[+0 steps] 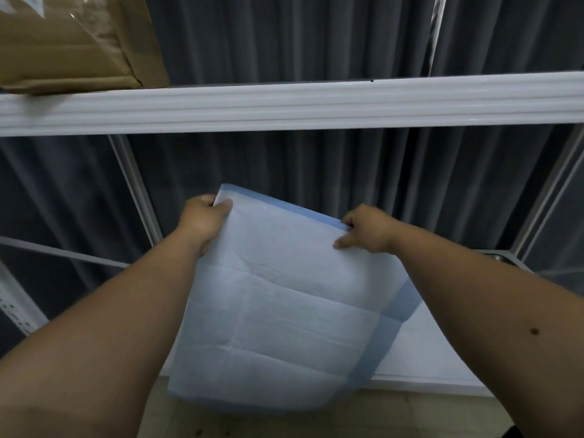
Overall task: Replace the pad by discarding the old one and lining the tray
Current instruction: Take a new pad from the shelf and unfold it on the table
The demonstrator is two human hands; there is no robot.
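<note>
A white absorbent pad (pixel 284 311) with a blue border hangs in front of me, creased from folding. My left hand (pixel 205 216) pinches its top left corner. My right hand (pixel 368 229) grips the top edge further right. The pad droops down over a white flat tray or shelf surface (pixel 436 352) at the lower right, and its lower edge hangs past the front rim. Both forearms reach in from the bottom corners.
A white shelf rail (pixel 316 102) crosses the view above the hands, with a cardboard box (pixel 72 42) on it at the upper left. Dark grey curtains (pixel 316 162) hang behind. Metal frame posts (pixel 136 184) stand left and right. Beige floor tiles (pixel 410 415) lie below.
</note>
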